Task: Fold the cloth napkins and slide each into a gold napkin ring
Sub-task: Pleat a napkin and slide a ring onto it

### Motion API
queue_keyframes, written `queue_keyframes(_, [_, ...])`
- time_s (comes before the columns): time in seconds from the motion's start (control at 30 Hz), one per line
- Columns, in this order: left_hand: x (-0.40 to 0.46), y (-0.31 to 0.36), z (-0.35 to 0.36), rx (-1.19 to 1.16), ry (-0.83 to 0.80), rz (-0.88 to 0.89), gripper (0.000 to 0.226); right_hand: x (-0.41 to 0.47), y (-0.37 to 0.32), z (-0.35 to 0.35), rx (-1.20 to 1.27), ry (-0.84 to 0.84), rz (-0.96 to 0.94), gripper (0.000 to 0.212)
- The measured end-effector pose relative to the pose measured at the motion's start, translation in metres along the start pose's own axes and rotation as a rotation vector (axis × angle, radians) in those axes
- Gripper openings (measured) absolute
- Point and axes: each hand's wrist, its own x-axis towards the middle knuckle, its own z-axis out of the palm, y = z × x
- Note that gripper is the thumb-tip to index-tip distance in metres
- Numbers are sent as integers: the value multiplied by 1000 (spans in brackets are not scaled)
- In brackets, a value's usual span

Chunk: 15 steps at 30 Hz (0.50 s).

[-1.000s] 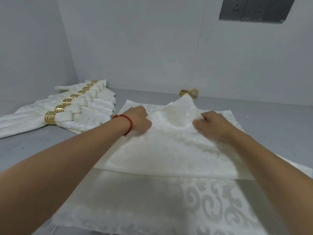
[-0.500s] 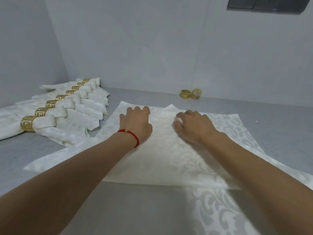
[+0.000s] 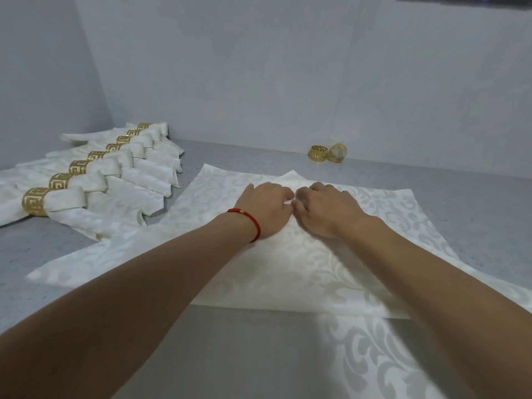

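Two hands now sit side by side at the far middle of the folded napkin (image 3: 302, 263); half a second back I see them set apart, and a second back they hold a raised peak of cloth that now lies flat on the grey table (image 3: 460, 214). My left hand (image 3: 266, 210) presses down with fingers bent at the tips, and my right hand (image 3: 325, 210) does the same, thumbs touching, neither gripping anything I can make out. Seven ringed napkins (image 3: 95, 182) lie in a row at left, each held in a gold ring. Two spare rings (image 3: 328, 153) rest by the wall, one apparently stuffed with something pale.
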Motion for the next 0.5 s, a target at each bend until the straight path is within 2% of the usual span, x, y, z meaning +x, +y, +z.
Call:
queue_keyframes(0.1, [8,3,1,-21,42,-40,35,12,4,-4,45,60,14,47])
queue_keyframes(0.33, [21,4,13,-3,126,-64,23,61,13,-2,147,217,175,26])
queue_keyframes(0.5, [25,-2,23,-28,192,-42,21,89,15,5,398,203,198,29])
